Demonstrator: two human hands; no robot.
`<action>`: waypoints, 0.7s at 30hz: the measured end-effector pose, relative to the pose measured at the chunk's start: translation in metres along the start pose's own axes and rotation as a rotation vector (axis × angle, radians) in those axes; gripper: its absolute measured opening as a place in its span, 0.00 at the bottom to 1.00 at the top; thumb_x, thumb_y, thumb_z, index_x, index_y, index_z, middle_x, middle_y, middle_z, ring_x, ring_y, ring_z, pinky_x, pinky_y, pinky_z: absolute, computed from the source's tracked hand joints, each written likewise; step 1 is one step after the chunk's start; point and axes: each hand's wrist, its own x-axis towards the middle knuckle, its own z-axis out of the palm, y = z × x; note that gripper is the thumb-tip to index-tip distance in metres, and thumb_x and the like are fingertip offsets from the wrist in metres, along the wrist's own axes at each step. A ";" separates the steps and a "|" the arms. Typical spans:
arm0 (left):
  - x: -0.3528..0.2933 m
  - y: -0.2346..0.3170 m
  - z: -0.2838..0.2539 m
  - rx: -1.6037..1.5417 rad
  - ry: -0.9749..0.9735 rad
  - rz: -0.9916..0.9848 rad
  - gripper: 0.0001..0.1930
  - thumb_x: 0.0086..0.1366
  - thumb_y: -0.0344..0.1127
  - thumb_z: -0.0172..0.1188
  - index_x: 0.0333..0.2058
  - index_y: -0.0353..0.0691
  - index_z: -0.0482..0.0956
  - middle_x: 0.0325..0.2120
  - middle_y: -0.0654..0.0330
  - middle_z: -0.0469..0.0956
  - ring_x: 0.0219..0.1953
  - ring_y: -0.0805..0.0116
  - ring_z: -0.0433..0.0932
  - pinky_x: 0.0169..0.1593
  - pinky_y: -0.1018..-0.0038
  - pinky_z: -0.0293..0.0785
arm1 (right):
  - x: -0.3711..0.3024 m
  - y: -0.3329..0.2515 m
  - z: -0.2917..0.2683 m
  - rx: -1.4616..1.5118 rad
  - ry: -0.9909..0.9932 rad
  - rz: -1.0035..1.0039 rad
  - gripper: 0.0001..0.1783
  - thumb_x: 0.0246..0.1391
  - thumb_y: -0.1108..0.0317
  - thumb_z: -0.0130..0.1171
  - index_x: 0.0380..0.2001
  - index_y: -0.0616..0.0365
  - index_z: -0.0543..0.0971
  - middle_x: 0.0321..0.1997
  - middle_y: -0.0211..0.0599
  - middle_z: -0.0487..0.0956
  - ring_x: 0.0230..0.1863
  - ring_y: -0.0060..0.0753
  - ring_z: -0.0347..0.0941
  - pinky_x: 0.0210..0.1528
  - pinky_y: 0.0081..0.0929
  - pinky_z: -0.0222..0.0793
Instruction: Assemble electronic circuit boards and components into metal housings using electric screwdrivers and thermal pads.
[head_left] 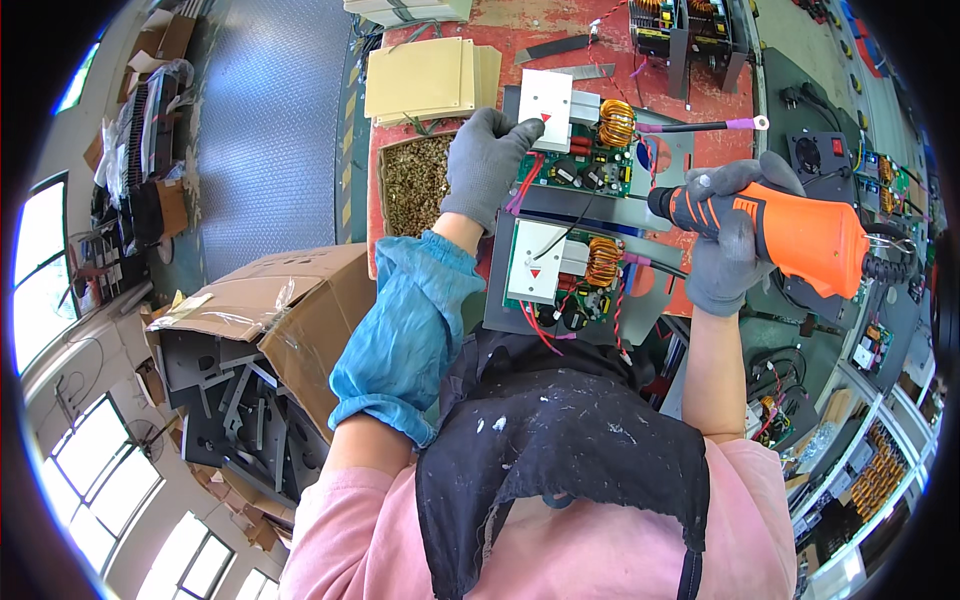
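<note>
My right hand [735, 235], in a grey glove, is wrapped round an orange electric screwdriver [812, 240]. Its black nose points left, by the right edge of the far green circuit board [585, 178]. That board carries a copper-wound coil [616, 122] and a white cover plate [545, 98] with a red triangle. At the plate's lower left corner, my gloved left hand [488, 160] grips with bent fingers, its thumb on the face. Nearer to me lies a similar board with its own white plate [534, 262] and coil [604, 260]; neither hand touches it.
Left of the boards stand a box of small screws [415, 185] and a stack of cream sheets [420, 80]. A cardboard box [320, 310] of dark metal brackets is at my left. Finished-looking units [690, 40] stand at the far right of the red table [700, 110].
</note>
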 end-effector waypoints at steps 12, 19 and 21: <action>0.000 0.002 0.000 -0.014 -0.017 0.014 0.21 0.53 0.48 0.69 0.27 0.34 0.74 0.21 0.56 0.76 0.24 0.66 0.74 0.31 0.68 0.70 | 0.000 0.002 0.005 -0.073 0.043 0.005 0.24 0.44 0.68 0.57 0.46 0.61 0.66 0.33 0.37 0.74 0.33 0.33 0.74 0.41 0.42 0.74; 0.002 -0.005 0.002 -0.020 -0.007 0.031 0.21 0.53 0.48 0.69 0.27 0.34 0.75 0.20 0.56 0.76 0.25 0.66 0.74 0.31 0.68 0.70 | 0.006 -0.002 0.008 -0.121 -0.123 0.023 0.16 0.44 0.69 0.57 0.38 0.63 0.70 0.30 0.37 0.74 0.30 0.30 0.74 0.41 0.39 0.75; 0.001 -0.003 0.002 -0.058 -0.018 0.023 0.21 0.53 0.48 0.69 0.27 0.34 0.75 0.21 0.56 0.76 0.25 0.66 0.74 0.31 0.68 0.70 | 0.006 -0.004 0.010 -0.152 -0.142 0.048 0.15 0.44 0.70 0.57 0.37 0.63 0.70 0.29 0.37 0.74 0.30 0.30 0.73 0.41 0.38 0.75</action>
